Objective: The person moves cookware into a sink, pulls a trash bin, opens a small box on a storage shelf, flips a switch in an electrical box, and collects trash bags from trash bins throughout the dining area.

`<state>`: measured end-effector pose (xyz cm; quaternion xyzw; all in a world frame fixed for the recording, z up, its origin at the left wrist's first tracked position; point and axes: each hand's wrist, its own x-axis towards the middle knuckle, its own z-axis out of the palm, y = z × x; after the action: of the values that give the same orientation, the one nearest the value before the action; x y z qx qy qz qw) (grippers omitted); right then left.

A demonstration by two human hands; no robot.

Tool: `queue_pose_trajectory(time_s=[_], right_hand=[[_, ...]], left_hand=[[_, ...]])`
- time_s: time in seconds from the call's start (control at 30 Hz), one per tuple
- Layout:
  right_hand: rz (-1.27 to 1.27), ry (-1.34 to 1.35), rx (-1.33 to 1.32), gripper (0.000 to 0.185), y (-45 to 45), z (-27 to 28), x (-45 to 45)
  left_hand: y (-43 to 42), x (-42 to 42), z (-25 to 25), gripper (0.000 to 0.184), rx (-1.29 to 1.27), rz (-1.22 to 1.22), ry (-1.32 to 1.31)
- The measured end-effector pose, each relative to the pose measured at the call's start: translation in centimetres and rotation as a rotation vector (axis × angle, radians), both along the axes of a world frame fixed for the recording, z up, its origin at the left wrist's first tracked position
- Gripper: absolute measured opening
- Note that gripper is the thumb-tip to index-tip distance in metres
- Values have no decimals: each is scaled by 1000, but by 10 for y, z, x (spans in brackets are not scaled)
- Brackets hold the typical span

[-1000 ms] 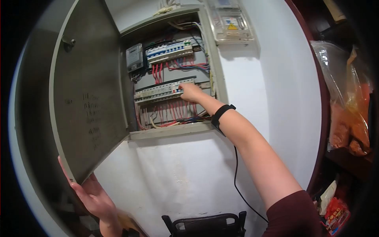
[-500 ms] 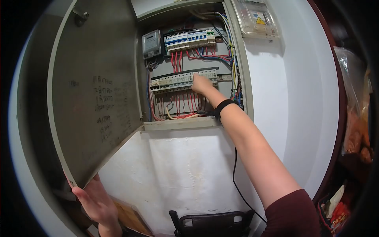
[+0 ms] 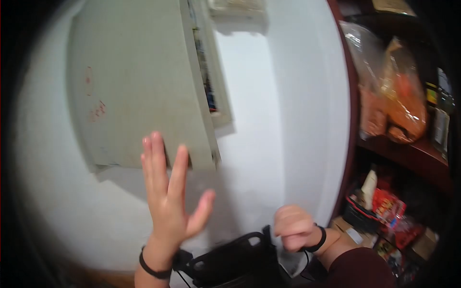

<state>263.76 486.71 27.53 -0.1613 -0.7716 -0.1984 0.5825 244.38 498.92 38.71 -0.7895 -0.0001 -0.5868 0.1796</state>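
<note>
The grey metal door (image 3: 139,81) of the electrical box is swung nearly closed, with red handwriting on its outer face. My left hand (image 3: 165,197) is raised at the door's lower edge, fingers stretched and spread, palm toward it. Whether the fingertips press on the metal I cannot tell. Through a narrow gap on the right, part of the box frame (image 3: 221,105) and some wiring show; the breakers are mostly hidden. My right hand (image 3: 295,228) hangs lower down by the wall, curled into a loose fist with no object visible in it. Both wrists wear black bands.
A black chair back (image 3: 230,254) stands below my hands. On the right, dark red shelves (image 3: 413,161) hold plastic bags (image 3: 403,96) of orange and pinkish contents. Lower down are a dark basket (image 3: 357,213) and red packets. A clear-covered meter box (image 3: 237,7) hangs at the top.
The door has swung from wide open to nearly closed, hiding the breakers. My right hand has left the breaker row and dropped. The left hand now faces the door's outside. The view has shifted right.
</note>
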Motion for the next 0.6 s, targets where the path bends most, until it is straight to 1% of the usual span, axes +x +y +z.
queue_pose_trajectory(time_s=[0.03,0.07,0.1,0.17,0.2,0.23,0.3,0.33,0.37,0.43,0.5,0.6], right_hand=[[-150,91,-80,18,-2,-28,-3],[-289,135,-324,14,-12,-39,-9],[-376,169,-742,12,-29,-41,-13],[-418,156,-981,14,-60,-70,-5],[-418,148,-1097,15,-79,-85,-2],[-494,96,-1254,18,-102,-93,-2],[-564,62,-1233,21,-149,-122,-3],[-596,44,-1220,23,-175,-136,-5],[-598,104,-1303,24,-204,-143,-6],[-779,155,-1282,25,-270,-151,-17],[-913,239,-1319,28,-344,-154,-35],[-1121,293,-1331,31,-463,-175,-76]], left_hand=[[7,25,-1,73,19,95,24],[17,48,-2,70,13,132,15],[32,71,-1,67,15,166,14],[61,118,-3,64,47,271,-19],[76,138,-5,65,53,371,-33],[91,155,-5,66,63,477,-55],[115,173,-7,69,74,655,-77],[130,179,-8,70,110,675,-98],[142,183,-10,71,146,695,-121],[136,181,-2,69,109,826,-43],[136,184,-14,63,-67,667,-93],[53,175,-88,57,-115,79,-163]])
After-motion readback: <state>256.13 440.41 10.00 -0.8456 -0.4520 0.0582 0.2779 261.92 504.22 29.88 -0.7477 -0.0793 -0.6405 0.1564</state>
